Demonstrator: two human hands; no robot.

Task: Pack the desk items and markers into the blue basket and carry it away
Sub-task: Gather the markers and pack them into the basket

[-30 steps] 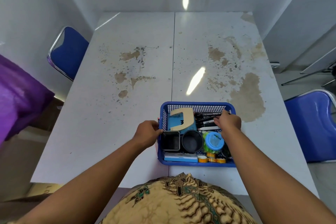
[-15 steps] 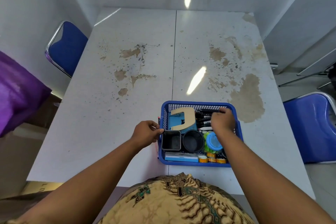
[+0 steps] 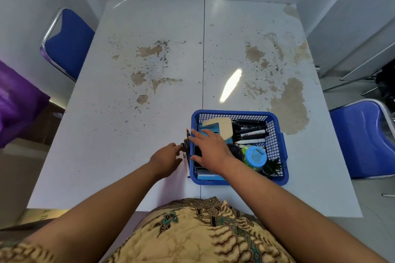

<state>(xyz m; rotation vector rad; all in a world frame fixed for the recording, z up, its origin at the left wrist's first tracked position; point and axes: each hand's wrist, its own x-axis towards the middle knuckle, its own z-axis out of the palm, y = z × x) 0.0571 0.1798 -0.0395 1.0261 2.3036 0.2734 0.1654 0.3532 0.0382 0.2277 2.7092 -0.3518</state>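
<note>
The blue basket (image 3: 275, 141) stands on the white table near its front edge. It holds black markers (image 3: 250, 132), a beige wooden piece (image 3: 223, 127), a blue-lidded jar (image 3: 255, 156), a black cup (image 3: 236, 151) and a small green plant (image 3: 273, 166). A few loose markers (image 3: 187, 151), one with a red tip, lie on the table along the basket's left wall. My left hand (image 3: 167, 157) rests beside them, fingertips at the markers. My right hand (image 3: 210, 147) reaches across the basket's left side, fingers spread, holding nothing.
The stained white table (image 3: 149, 96) runs back to a wall. A blue chair (image 3: 68, 42) stands at the left, another blue chair (image 3: 365, 139) at the right. Purple cloth (image 3: 15, 102) hangs at the far left.
My right hand left the basket's right side and crossed to its left edge. My left hand came off the left rim. The basket sits further right and loose markers now show beside it.
</note>
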